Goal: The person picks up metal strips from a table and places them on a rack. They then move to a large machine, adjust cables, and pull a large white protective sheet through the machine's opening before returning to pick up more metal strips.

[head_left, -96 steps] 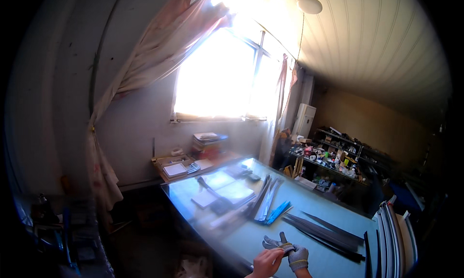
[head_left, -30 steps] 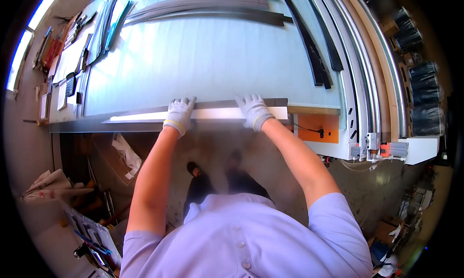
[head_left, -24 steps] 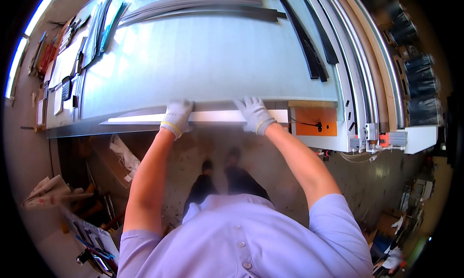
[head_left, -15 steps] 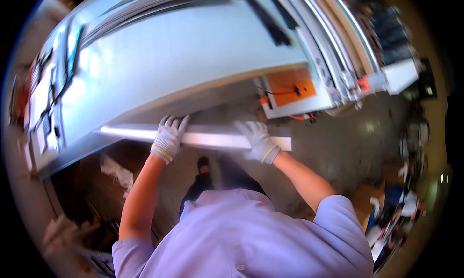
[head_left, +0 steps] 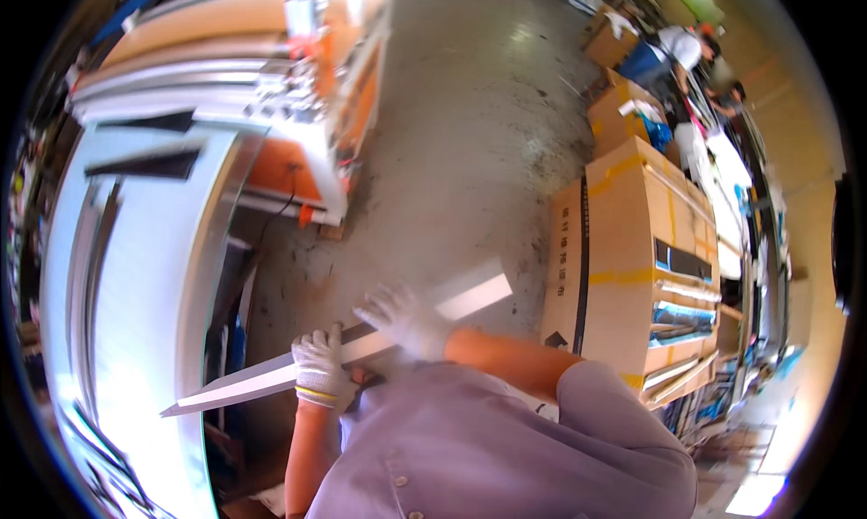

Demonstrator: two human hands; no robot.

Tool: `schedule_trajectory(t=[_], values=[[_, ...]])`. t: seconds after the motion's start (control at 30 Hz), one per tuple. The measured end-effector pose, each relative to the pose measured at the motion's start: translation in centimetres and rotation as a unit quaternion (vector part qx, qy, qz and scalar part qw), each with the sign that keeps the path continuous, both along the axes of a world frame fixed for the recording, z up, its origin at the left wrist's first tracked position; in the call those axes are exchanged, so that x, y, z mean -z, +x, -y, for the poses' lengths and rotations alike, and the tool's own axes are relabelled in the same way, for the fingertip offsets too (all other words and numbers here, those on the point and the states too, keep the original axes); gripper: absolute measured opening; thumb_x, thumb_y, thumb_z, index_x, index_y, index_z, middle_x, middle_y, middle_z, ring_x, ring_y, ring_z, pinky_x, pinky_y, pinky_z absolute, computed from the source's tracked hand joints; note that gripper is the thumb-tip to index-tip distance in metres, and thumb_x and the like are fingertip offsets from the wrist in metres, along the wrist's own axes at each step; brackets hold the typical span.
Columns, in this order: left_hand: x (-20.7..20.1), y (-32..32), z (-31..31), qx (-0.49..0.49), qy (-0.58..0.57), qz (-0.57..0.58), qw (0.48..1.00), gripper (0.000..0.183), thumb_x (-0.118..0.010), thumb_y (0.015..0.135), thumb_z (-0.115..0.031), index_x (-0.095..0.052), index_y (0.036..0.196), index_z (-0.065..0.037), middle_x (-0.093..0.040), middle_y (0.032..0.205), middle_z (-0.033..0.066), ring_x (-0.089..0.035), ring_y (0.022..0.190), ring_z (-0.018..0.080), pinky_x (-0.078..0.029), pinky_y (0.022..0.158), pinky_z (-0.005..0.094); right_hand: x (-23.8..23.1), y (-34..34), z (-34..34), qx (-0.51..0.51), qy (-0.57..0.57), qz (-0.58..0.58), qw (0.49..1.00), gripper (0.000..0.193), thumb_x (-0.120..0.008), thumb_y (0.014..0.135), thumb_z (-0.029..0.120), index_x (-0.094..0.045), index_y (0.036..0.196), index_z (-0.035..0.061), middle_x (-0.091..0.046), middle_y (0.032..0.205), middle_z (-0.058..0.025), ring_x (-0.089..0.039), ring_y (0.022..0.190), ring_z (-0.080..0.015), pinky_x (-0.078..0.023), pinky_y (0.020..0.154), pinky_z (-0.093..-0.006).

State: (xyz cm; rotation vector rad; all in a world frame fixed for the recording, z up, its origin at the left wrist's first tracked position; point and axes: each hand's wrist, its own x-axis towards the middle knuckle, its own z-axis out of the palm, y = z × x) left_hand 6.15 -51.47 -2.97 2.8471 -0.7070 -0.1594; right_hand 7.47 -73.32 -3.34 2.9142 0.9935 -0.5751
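Note:
A long, straight strip (head_left: 239,388), white along one face and grey along the other, lies slantwise across the front of my body. Its narrow far-left end reaches over the edge of the pale table, and its wide end points right. My left hand (head_left: 319,366), in a pale knit glove with a yellow cuff line, is closed around the strip near its middle. Farther right, my gloved right hand (head_left: 411,322) grips the same strip from above. Motion blurs the right fingers, and the undersides of both grips are hidden.
The pale table (head_left: 135,302) at left carries dark flat pieces (head_left: 144,164) and long grey strips (head_left: 83,284). Beyond it stands a roller machine (head_left: 298,140) with orange panels. Large cardboard boxes (head_left: 619,248) line the right, with two people at the far right.
My view has turned right, so the table and machine now sit at left and the boxes have come into view. The strip, still in both hands, now slants up to the right.

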Motion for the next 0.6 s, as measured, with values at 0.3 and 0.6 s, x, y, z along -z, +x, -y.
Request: schedule_trajectory(t=[0.3,0.6], values=[[0.9,10.8,30.0,0.267,0.043,-0.033,0.962,0.075,-0.078,0.059,-0.030,-0.052,0.127,-0.012,-0.060,0.098,0.0079,-0.058,0.094,0.0267,-0.043,0.086,0.0439,2.5,-0.2,26.6,0.313,0.160,-0.075,0.933,0.068,-0.073,0.073,0.020,-0.044,0.132,0.0030,-0.057,0.116,-0.0170,-0.055,0.111,-0.0344,-0.043,0.095,-0.0441],[1.5,22.4,47.6,0.176,-0.068,-0.055,0.980,0.079,-0.074,0.069,-0.038,-0.046,0.136,-0.009,-0.049,0.132,0.0208,-0.045,0.126,0.0346,-0.036,0.103,0.0481,5.3,-0.4,46.7,0.612,0.117,0.039,0.781,0.068,-0.079,0.063,0.026,-0.050,0.121,0.0039,-0.058,0.110,-0.0168,-0.055,0.108,-0.0358,-0.045,0.089,-0.0454]])
